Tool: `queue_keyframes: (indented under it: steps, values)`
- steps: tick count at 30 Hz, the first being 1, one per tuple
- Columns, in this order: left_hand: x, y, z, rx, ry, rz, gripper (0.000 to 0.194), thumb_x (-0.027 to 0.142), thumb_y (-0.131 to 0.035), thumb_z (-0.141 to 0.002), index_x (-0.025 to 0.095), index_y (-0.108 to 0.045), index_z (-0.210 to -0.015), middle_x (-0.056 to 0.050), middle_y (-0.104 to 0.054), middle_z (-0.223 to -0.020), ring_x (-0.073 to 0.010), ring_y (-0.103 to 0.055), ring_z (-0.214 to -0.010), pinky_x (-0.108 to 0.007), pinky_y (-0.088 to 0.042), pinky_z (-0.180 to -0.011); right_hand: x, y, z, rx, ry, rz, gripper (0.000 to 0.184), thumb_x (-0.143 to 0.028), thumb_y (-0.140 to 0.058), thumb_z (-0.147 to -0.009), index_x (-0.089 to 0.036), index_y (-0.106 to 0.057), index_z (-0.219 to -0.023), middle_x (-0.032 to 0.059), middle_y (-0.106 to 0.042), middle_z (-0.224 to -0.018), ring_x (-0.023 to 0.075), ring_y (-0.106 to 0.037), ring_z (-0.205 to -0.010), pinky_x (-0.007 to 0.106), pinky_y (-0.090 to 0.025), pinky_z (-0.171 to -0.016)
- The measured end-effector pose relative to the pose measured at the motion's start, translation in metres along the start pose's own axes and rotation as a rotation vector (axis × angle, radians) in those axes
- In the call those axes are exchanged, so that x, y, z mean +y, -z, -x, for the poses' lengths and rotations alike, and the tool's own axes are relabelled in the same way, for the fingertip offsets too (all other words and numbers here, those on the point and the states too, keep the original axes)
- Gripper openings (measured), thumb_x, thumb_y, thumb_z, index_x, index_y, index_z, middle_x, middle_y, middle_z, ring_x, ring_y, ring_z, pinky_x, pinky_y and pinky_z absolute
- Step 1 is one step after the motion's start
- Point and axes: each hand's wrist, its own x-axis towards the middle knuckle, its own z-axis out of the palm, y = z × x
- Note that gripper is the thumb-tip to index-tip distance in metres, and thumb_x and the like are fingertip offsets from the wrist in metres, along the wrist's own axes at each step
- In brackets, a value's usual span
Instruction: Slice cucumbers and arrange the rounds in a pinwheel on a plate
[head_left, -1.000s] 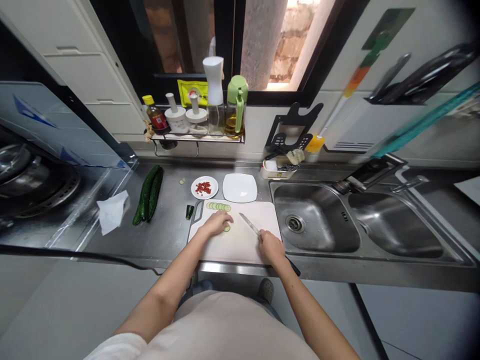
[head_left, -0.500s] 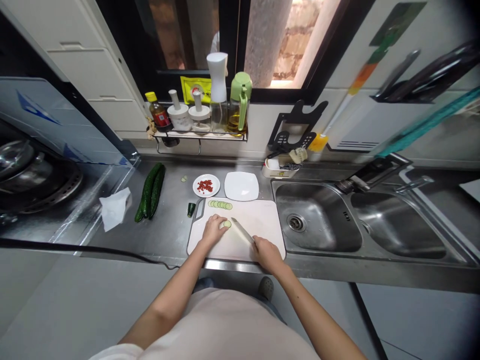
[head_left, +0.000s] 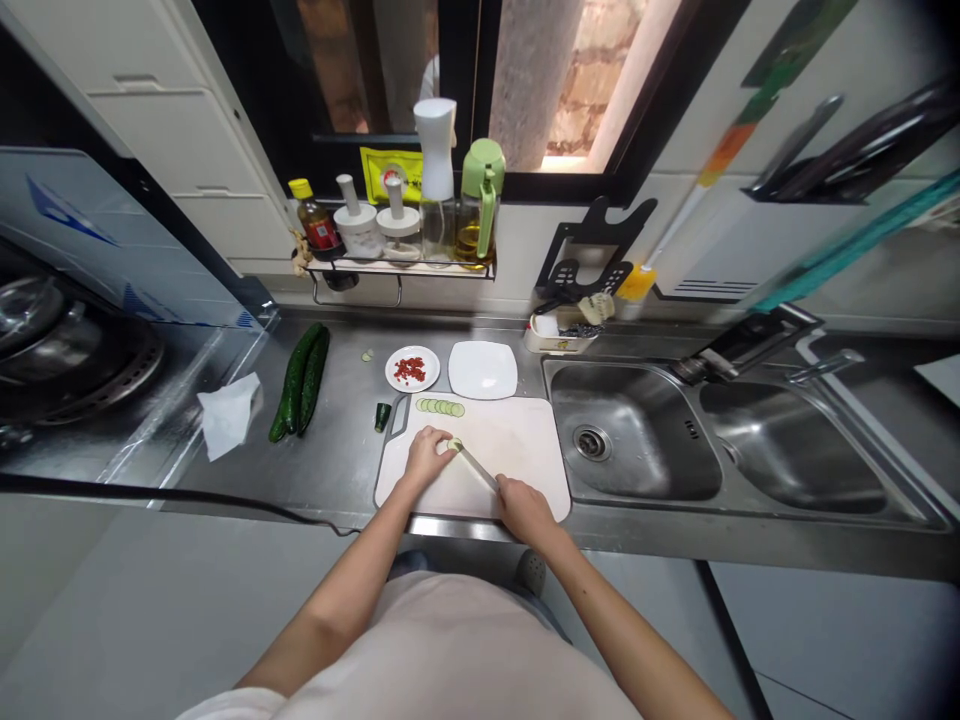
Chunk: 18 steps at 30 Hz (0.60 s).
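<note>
My left hand (head_left: 428, 455) pinches a pale green cucumber slice (head_left: 454, 444) just above the white cutting board (head_left: 517, 430). In my right hand (head_left: 523, 508) is a knife (head_left: 478, 467), gripped by its handle, with the blade's tip at the slice. Overlapping cucumber slices (head_left: 441, 407) lie in a row along the board's far left part. A dark green cucumber end (head_left: 382, 416) rests on the counter beside the board's left edge. The lower part of the held slice is hidden by my fingers.
Behind the board stand a small plate of chopped red bits (head_left: 412, 384) and a white square plate (head_left: 483, 370). Whole cucumbers (head_left: 304, 380) and a crumpled tissue (head_left: 228, 415) lie to the left. A double sink (head_left: 637, 430) is on the right. A condiment rack (head_left: 405, 268) hangs above.
The knife has moved left, and its tip now meets the cucumber slice instead of standing apart from it. My right hand shifted slightly left with it; my left hand stays nearly in place.
</note>
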Motion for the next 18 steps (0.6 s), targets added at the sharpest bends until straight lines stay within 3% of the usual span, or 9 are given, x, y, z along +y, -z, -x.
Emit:
queue_keyframes:
  steps: [18]
  values:
    - [0.0050, 0.0025, 0.0006, 0.010, 0.018, -0.008, 0.019, 0.026, -0.067, -0.073, 0.021, -0.068, -0.091, -0.003, -0.060, -0.087, -0.0188, -0.056, -0.088, -0.032, -0.044, -0.083, -0.0081, 0.0001, 0.0008, -0.069, -0.018, 0.009, 0.027, -0.007, -0.036, -0.086, -0.015, -0.049, -0.108, 0.0132, -0.065, -0.100, 0.0229, -0.063, -0.092, 0.028, -0.037, -0.067]
